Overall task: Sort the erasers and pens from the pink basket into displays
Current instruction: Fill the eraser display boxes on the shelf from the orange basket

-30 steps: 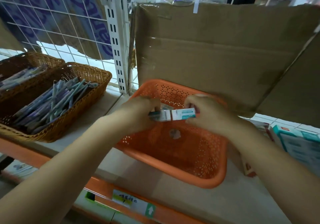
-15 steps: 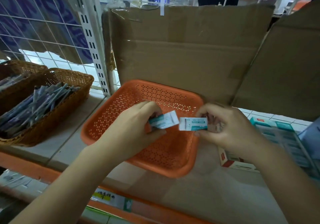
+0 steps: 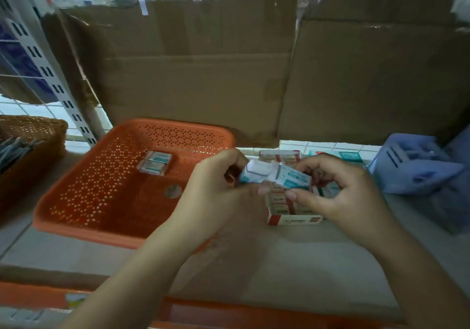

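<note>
On the shelf [image 3: 279, 265] a perforated plastic basket [image 3: 84, 216] sits left of centre, with two wrapped erasers [image 3: 155, 163] side by side in its far part; left of it stands a wicker basket [image 3: 35, 130] holding pens [image 3: 14, 148], and a slotted upright post [image 3: 50, 74] rises behind the gap between them. Just right of the plastic basket sits a display box [image 3: 292, 218] of erasers; above it the left hand [image 3: 216, 193] grips one eraser [image 3: 254, 173] and the right hand [image 3: 340, 191] another eraser [image 3: 293, 177], the two meeting between the hands; a slotted plastic object [image 3: 412, 168] lies further right; cardboard sheets [image 3: 198, 74] stand behind everything.

Stationery shop: slotted shelf upright [image 3: 54, 84], wicker basket [image 3: 33, 125] of pens [image 3: 12, 148], eraser display box [image 3: 292, 219], cardboard backing [image 3: 198, 74].
</note>
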